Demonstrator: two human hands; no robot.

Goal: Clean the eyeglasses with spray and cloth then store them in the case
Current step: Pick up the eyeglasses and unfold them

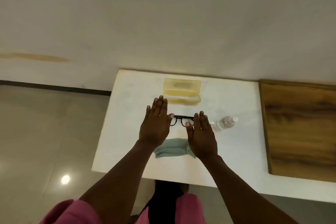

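Both hands, left and right, hover flat and empty, flanking the glasses for pickup. Case lies open behind glasses, cloth in front, spray right.

Two bare forearms, no sleeves below elbow, no watch, no bracelet, no rings visible. Left hand and right hand: nails short, unpainted. Pink garment at bottom of view, loose soft fabric, on both sides. Dark black part between pink halves, detail unclear.
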